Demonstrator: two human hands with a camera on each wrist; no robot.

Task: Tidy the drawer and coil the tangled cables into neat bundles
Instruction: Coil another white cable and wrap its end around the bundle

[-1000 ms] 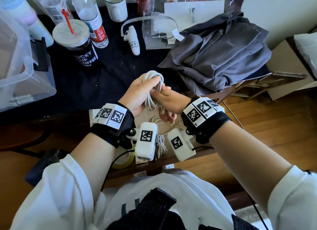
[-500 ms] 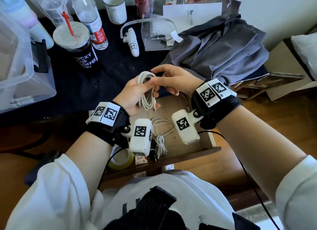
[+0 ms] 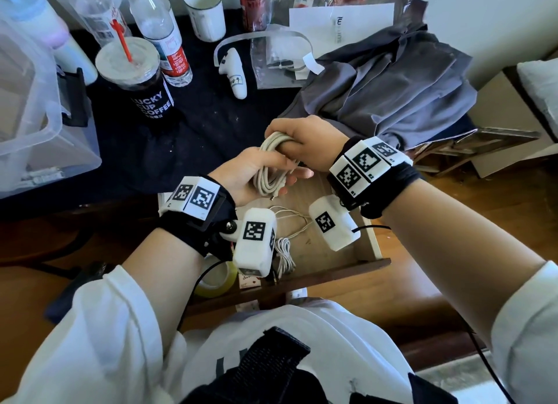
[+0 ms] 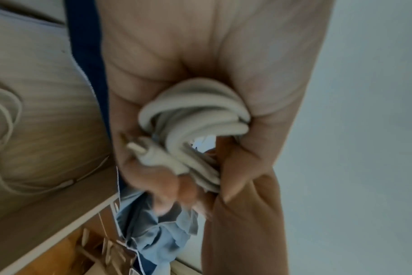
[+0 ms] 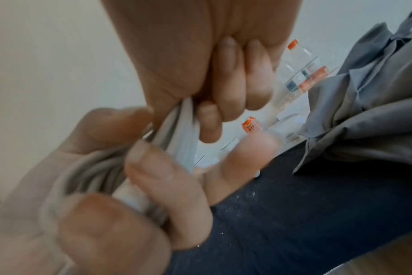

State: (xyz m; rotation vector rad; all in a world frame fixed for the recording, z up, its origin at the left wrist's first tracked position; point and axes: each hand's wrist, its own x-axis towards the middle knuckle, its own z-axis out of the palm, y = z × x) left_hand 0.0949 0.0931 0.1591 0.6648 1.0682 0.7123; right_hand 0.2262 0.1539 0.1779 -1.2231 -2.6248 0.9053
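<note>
Coiling smooth white cable (image 3: 271, 165) — both grips.

In front of me the table (image 3: 211, 126) wears a dark cloth. On it stand a coffee cup (image 3: 137, 80) with a red straw, a water bottle (image 3: 163, 38), a white mug (image 3: 205, 12) and a red can (image 3: 253, 5). A white controller (image 3: 234, 73) lies beside a clear plastic bag (image 3: 271, 62). A grey garment (image 3: 386, 83) is heaped at the right, a clear bin (image 3: 33, 108) at the left.
</note>
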